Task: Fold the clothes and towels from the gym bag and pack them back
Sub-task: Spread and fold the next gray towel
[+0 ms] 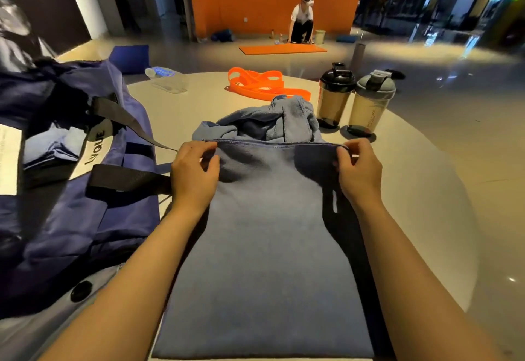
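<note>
**Blue towel held by both far corners, bag at 9 o'clock**

I see the blue towel (264, 252) lying flat along the centre of the round table (420, 190), its long axis running from 6 o'clock to 12 o'clock. Its far hem is lifted off the surface and stretched level between both hands.

The left hand (194, 174) pinches the far-left corner: thumb and curled fingers are closed on the hem. The right hand (359, 169) pinches the far-right corner in the same way, fingers curled around the cloth edge. Both forearms lie along the towel's long sides.

At 12 o'clock, just beyond the lifted hem, a second towel (272, 122) of lighter blue lies crumpled in a heap, touching the far edge of the first.

At 9 o'clock the navy gym bag (71, 218) stands open on the table, its black straps (127, 179) reaching toward the left hand. Light blue folded cloth (48, 147) shows inside the opening.

At 1 o'clock two shaker bottles (355, 102) stand upright side by side, just beside the crumpled towel. At 12 o'clock, farther out, orange resistance bands (264, 85) lie coiled. At 11 o'clock a clear plastic water bottle (167, 78) lies on its side.

On the floor beyond the table, another person (302, 20) crouches at an orange mat (282, 49).
</note>
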A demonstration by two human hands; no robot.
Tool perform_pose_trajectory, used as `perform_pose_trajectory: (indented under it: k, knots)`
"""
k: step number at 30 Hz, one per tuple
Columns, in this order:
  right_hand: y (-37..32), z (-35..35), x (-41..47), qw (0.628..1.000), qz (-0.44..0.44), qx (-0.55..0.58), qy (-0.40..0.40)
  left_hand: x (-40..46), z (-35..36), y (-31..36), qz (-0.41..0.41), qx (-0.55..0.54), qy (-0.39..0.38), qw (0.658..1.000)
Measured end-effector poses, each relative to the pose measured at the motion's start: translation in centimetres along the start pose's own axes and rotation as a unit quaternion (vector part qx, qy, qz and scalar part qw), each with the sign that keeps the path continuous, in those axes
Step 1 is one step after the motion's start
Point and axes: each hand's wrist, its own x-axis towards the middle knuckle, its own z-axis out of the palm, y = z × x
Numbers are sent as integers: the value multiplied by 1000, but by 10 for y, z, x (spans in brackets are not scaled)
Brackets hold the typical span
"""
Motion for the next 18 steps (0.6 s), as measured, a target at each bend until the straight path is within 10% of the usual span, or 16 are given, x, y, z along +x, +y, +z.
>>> perform_pose_trajectory:
  k: [11,18]
  knots:
    - [-18,-130,-88,974,-46,100,-197,-71,-121,34,-49,-101,-198,974]
    - [27,-138,-141,945,-77,-91,-306,-113,-137,13,26,37,-327,944]
